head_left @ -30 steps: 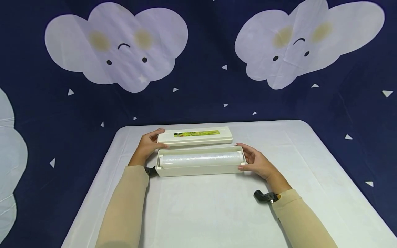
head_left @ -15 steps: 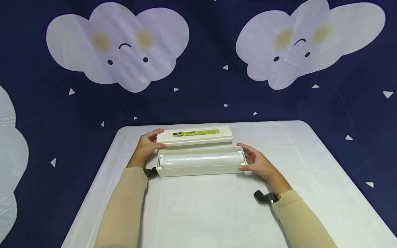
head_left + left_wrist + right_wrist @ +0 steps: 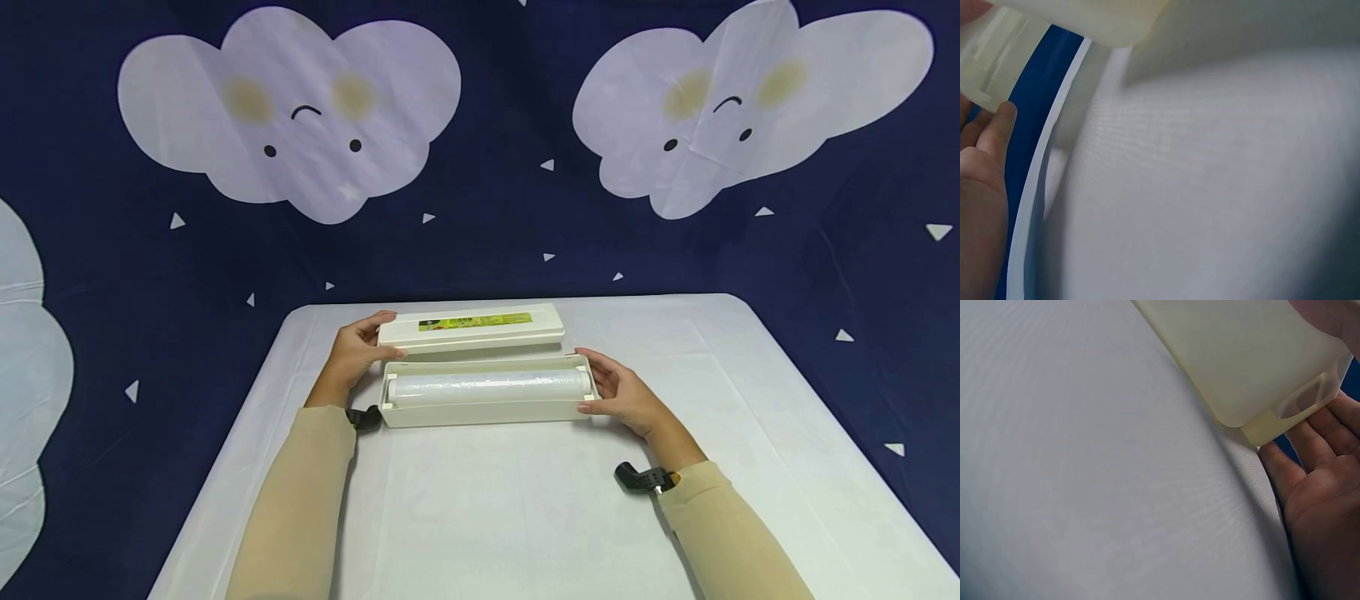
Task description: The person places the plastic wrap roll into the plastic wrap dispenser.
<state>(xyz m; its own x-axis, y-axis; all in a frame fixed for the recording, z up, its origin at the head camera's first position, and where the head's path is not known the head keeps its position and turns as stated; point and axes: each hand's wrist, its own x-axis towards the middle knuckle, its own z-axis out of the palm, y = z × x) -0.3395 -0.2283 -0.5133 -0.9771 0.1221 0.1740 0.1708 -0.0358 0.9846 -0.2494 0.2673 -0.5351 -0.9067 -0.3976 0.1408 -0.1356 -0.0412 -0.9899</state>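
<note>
A long cream-white box (image 3: 480, 412) lies on the white table with its top off. Inside it rests a roll of plastic wrap (image 3: 491, 386), clear and shiny. Behind the box is its matching lid (image 3: 468, 337), with a green-yellow label on top; my left hand (image 3: 349, 354) grips the lid's left end between thumb and fingers. My right hand (image 3: 618, 392) holds the right end of the box, thumb at the front and fingers behind. In the right wrist view, fingers (image 3: 1313, 447) curl round the end of the box (image 3: 1247, 362). The left wrist view shows the lid (image 3: 1000, 53) partly cut off.
The white table (image 3: 480, 517) has rounded far corners. A dark blue cloth (image 3: 495, 242) with white clouds and small triangles hangs behind it. Black wrist-worn devices (image 3: 637, 477) sit below both hands.
The left hand has shifted the lid slightly left and up at its left end. The right hand and the box have stayed in place. The view has tilted a little.
</note>
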